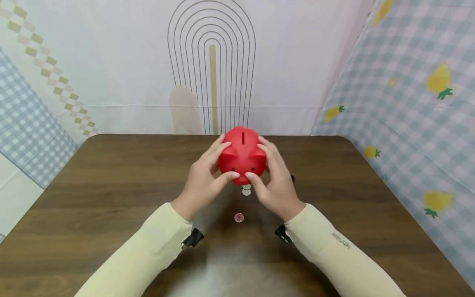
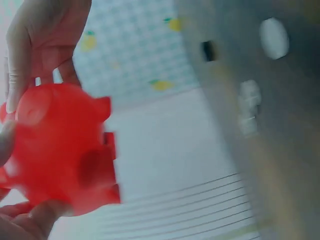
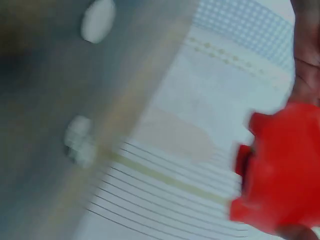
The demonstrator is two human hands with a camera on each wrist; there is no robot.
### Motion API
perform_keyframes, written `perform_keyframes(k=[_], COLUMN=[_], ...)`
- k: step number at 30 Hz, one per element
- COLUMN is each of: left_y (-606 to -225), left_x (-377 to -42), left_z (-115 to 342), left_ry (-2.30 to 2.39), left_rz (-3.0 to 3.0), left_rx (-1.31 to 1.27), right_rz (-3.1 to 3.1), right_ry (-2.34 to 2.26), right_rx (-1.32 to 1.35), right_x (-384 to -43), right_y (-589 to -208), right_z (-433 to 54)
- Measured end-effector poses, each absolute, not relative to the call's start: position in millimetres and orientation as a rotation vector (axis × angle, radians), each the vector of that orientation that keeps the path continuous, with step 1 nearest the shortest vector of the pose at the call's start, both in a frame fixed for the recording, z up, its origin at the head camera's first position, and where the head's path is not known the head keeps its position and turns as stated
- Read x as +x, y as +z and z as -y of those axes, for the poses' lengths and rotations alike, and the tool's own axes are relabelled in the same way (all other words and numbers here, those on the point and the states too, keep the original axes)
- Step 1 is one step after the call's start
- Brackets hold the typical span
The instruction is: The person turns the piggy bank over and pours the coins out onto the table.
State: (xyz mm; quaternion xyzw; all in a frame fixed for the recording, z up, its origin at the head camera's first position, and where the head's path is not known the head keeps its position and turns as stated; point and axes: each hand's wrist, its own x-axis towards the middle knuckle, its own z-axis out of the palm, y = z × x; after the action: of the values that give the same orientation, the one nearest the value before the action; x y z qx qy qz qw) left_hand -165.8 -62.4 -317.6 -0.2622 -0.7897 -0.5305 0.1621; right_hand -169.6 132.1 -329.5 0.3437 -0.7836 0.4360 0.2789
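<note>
A red piggy bank with a dark slot in its top is held between both hands, its snout toward me. My left hand grips its left side, thumb at the snout and fingers up along the side. On the opposite side, my right hand grips it the same way. In the left wrist view the piggy bank is raised above the table, short feet showing. Blur softens the piggy bank in the right wrist view. Silvery coins lie just below it in the head view.
A single pinkish coin lies nearer to me on the brown wooden table. Beyond the right hand, a small black object is partly hidden. A patterned white cloth hangs behind the table, and a checked cloth hangs at the right.
</note>
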Motion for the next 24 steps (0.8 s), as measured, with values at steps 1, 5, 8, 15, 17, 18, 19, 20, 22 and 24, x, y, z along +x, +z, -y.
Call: perform_keyframes(k=[1, 5, 8, 15, 17, 18, 19, 20, 22, 24], left_y=[-313, -313, -325, -336, -334, -333, -332, -331, -327, -323], left_x=[-162, -171, -186, -196, -195, -194, -193, -190, -184, -178], left_z=[62, 61, 62, 65, 65, 65, 65, 65, 64, 65], left_ry=[-1.467, -1.454, -1.574, -1.677, -1.685, -1.676, -1.669, -1.672, -1.660, -1.601], left_rz=[2.218, 2.328, 2.530, 2.608, 2.605, 2.593, 2.569, 2.529, 2.414, 2.304], left_rx=[-0.793, -0.748, -0.559, -0.416, -0.398, -0.408, -0.429, -0.459, -0.564, -0.683], right_rz=[2.035, 2.179, 2.484, 2.667, 2.656, 2.631, 2.591, 2.531, 2.372, 2.214], right_ry=[1.145, 1.221, 1.330, 1.416, 1.420, 1.418, 1.406, 1.387, 1.303, 1.196], right_rx=[0.949, 0.852, 0.656, 0.481, 0.495, 0.516, 0.550, 0.601, 0.730, 0.836], right_x=[-168, -171, -177, -189, -189, -188, -188, -186, -181, -177], right_y=[-326, -326, -333, -339, -339, -338, -337, -336, -334, -331], right_z=[-133, -130, -127, -122, -123, -123, -123, -124, -125, -127])
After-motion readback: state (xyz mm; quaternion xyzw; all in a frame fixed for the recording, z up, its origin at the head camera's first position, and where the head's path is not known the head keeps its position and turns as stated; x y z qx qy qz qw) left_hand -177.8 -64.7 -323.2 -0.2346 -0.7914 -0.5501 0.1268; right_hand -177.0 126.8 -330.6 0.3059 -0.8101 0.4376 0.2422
